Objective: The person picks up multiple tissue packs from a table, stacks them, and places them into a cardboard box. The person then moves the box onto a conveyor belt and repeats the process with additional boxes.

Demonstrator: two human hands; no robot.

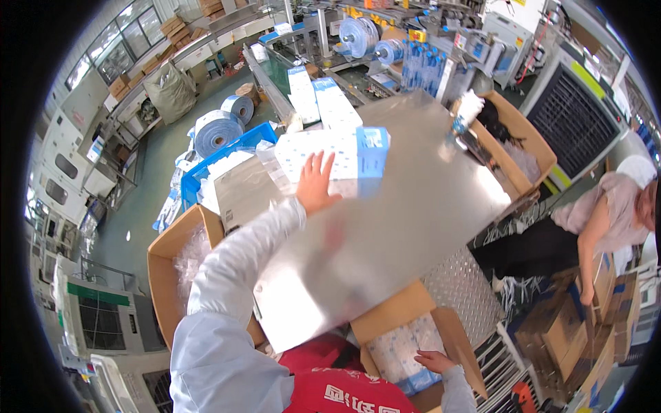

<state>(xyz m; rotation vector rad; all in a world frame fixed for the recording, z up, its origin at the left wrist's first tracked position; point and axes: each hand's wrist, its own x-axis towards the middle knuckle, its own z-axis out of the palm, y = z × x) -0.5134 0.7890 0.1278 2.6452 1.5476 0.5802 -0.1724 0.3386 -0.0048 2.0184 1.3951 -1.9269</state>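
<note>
My left hand [317, 187] reaches over the steel table with its fingers spread. The fingertips lie at the near side of a long white soft pack [313, 153] with a blue end, which rests on the tabletop. Down at the near right, my right hand [435, 360] lies over an open cardboard carton [396, 310], fingers stretched out on white and blue packs [405, 345] inside it. Two more white packs [303, 95] [334, 102] stand at the table's far edge, by the conveyor.
The steel table [392, 227] fills the middle. A carton of clear film [196, 251] stands left, near a blue crate [196, 172] and film rolls [219, 132]. Another carton [516, 148] and a spray bottle [458, 124] are at the right. A co-worker [595, 213] handles flat cardboard [568, 330].
</note>
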